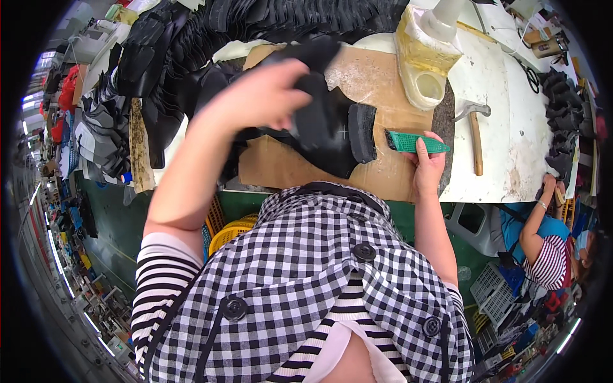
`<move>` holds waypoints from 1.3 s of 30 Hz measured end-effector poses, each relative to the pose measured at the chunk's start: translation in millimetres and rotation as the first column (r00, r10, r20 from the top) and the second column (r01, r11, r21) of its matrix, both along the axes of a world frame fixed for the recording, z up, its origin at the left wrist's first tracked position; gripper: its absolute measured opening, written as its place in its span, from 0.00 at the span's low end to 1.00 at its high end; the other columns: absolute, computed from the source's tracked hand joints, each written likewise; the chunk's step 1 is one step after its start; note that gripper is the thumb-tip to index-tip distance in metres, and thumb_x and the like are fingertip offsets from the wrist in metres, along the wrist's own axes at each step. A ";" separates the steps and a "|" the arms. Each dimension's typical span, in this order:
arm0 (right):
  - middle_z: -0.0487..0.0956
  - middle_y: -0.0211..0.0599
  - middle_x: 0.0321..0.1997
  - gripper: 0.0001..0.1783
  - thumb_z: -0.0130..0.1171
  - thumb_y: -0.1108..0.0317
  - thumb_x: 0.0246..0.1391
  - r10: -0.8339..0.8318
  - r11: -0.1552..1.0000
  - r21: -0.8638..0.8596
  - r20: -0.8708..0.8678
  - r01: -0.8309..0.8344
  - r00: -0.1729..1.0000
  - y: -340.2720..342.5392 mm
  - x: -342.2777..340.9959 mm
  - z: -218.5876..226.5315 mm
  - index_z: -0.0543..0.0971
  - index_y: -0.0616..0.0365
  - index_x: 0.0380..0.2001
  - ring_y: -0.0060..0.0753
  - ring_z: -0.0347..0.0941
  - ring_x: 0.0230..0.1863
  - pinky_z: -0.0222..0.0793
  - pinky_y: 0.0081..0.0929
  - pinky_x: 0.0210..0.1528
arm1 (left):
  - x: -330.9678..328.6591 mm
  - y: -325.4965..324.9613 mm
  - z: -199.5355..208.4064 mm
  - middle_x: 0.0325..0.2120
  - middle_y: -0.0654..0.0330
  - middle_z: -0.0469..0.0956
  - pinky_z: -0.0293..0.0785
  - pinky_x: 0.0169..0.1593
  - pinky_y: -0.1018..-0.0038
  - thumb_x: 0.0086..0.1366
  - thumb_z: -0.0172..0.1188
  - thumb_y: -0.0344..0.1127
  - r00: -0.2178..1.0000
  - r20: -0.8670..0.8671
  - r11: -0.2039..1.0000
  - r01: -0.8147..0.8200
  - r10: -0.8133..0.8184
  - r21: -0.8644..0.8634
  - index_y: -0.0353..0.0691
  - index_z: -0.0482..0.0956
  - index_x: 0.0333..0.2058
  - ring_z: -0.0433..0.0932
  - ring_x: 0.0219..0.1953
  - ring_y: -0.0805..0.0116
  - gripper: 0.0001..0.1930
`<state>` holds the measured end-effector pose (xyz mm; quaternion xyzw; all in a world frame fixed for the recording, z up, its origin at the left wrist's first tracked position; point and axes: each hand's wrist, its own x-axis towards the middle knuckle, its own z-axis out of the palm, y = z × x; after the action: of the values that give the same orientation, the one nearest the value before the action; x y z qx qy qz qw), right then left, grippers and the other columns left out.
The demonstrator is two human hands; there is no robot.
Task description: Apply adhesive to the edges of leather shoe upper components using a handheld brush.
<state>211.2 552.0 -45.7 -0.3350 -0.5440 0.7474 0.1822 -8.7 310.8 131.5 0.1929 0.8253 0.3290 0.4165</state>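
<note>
My right hand (429,167) is closed round a green brush (418,142) with dark bristles, held above the right side of a brown cardboard sheet (383,76). My left hand (268,96), smeared by motion, is over several black leather-like pieces (319,127) on the cardboard. A blurred black piece (316,54) shows just beyond its fingers; whether the hand grips it I cannot tell. At the right end of the pieces is a curved strip with a dark, rough surface (363,134).
Rows of stacked black pieces (300,18) line the table's far and left sides. A yellowed plastic glue container (412,51) stands beyond the brush. Right of it lie a hammer (476,137) and scissors (529,75). Another person (546,249) works at far right.
</note>
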 end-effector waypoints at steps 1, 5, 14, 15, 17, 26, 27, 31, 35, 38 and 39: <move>0.73 0.34 0.40 0.15 0.55 0.70 0.58 -0.005 1.000 -0.008 -0.007 0.005 1.000 -1.0 -0.5 1.0 0.67 0.56 0.48 0.28 0.75 0.37 0.79 0.24 0.34 | 8.5 17.5 -24.0 0.25 0.60 0.76 0.72 0.20 0.80 0.59 0.55 0.33 0.994 0.027 0.995 0.102 -0.101 -0.003 0.35 0.70 0.45 0.77 0.19 0.74 0.15; 0.73 0.35 0.40 0.15 0.56 0.71 0.58 0.011 0.999 -0.032 -0.021 -0.012 1.000 -1.7 -0.5 0.5 0.67 0.57 0.47 0.28 0.75 0.37 0.79 0.24 0.33 | 37.1 64.4 -137.5 0.23 0.45 0.76 0.76 0.27 0.64 0.63 0.52 0.39 0.989 -0.101 0.993 -0.112 0.108 -0.037 0.27 0.70 0.34 0.78 0.20 0.54 0.15; 0.73 0.36 0.40 0.15 0.55 0.71 0.58 -0.002 0.999 -0.039 -0.038 0.001 0.999 -1.6 1.1 1.0 0.67 0.57 0.47 0.28 0.76 0.36 0.79 0.24 0.32 | 17.8 -11.8 -58.9 0.29 0.50 0.75 0.72 0.39 0.64 0.61 0.53 0.38 0.902 -0.402 0.981 -0.096 0.158 0.171 0.30 0.69 0.36 0.76 0.35 0.56 0.14; 0.73 0.36 0.40 0.15 0.55 0.71 0.58 0.016 0.999 -0.030 -0.045 -0.018 0.999 -1.6 1.5 2.8 0.67 0.58 0.47 0.28 0.76 0.36 0.79 0.24 0.32 | 7.3 -42.2 -43.3 0.30 0.57 0.77 0.73 0.37 0.69 0.62 0.53 0.37 0.900 -0.268 0.919 -0.264 0.343 0.292 0.31 0.71 0.41 0.77 0.36 0.65 0.14; 0.73 0.36 0.39 0.15 0.55 0.70 0.58 -0.018 1.000 -0.026 -0.049 0.016 0.999 1.9 6.8 -3.3 0.67 0.58 0.47 0.28 0.76 0.35 0.79 0.24 0.32 | 13.5 -59.8 45.5 0.33 0.60 0.78 0.72 0.25 0.84 0.64 0.50 0.32 0.887 -0.074 0.848 -0.407 0.456 0.340 0.35 0.69 0.49 0.77 0.25 0.78 0.15; 0.73 0.37 0.40 0.15 0.54 0.71 0.58 -0.096 0.995 -0.046 -0.151 0.090 0.984 0.6 3.2 -6.4 0.67 0.60 0.48 0.30 0.76 0.37 0.80 0.25 0.34 | 79.2 -25.1 -9.7 0.29 0.58 0.74 0.75 0.17 0.77 0.64 0.50 0.32 0.924 0.084 0.889 -0.381 0.372 0.255 0.35 0.65 0.44 0.78 0.24 0.71 0.11; 0.73 0.37 0.40 0.15 0.54 0.71 0.58 -0.114 0.992 -0.070 -0.171 0.103 0.979 0.3 4.4 -6.7 0.67 0.60 0.47 0.30 0.76 0.37 0.80 0.26 0.34 | 81.0 -9.9 -64.0 0.31 0.57 0.74 0.78 0.20 0.74 0.65 0.49 0.31 0.904 0.224 0.790 -0.426 0.363 0.441 0.34 0.65 0.43 0.78 0.25 0.69 0.10; 0.73 0.38 0.40 0.15 0.54 0.71 0.58 -0.140 0.988 -0.087 -0.158 0.127 0.978 -2.7 4.8 -1.8 0.67 0.60 0.48 0.31 0.76 0.38 0.81 0.28 0.35 | 85.0 48.6 -178.6 0.35 0.46 0.75 0.81 0.25 0.66 0.64 0.50 0.30 0.878 0.217 0.804 -0.479 0.428 0.353 0.29 0.65 0.42 0.79 0.34 0.53 0.11; 0.72 0.38 0.41 0.16 0.56 0.73 0.57 -0.119 0.993 -0.027 -0.122 0.116 0.985 -15.8 -0.6 14.8 0.67 0.59 0.48 0.32 0.76 0.38 0.80 0.28 0.37 | 84.0 53.0 -156.4 0.34 0.39 0.74 0.79 0.24 0.68 0.64 0.50 0.28 0.970 -0.134 0.973 -0.184 0.203 0.140 0.25 0.60 0.40 0.80 0.32 0.50 0.12; 0.75 0.38 0.39 0.13 0.56 0.75 0.56 0.104 0.975 0.207 -0.116 -0.078 0.988 -35.1 -21.7 25.5 0.69 0.57 0.45 0.30 0.76 0.38 0.78 0.27 0.36 | 81.7 50.7 -138.3 0.31 0.41 0.73 0.78 0.21 0.69 0.63 0.51 0.27 0.966 0.147 0.970 -0.225 0.211 0.089 0.26 0.57 0.41 0.80 0.26 0.54 0.14; 0.75 0.38 0.39 0.13 0.56 0.75 0.56 0.102 0.976 0.204 -0.118 -0.077 0.988 -42.1 -33.5 20.7 0.69 0.57 0.45 0.30 0.76 0.38 0.78 0.27 0.36 | 79.0 49.8 -136.2 0.29 0.45 0.73 0.78 0.19 0.70 0.63 0.52 0.27 0.964 0.189 0.979 -0.199 0.187 0.048 0.28 0.56 0.41 0.80 0.23 0.56 0.15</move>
<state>177.7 509.9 -25.0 -0.2416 -0.6176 0.7168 0.2153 70.3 360.5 -4.7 0.0944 0.7868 0.4118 0.4500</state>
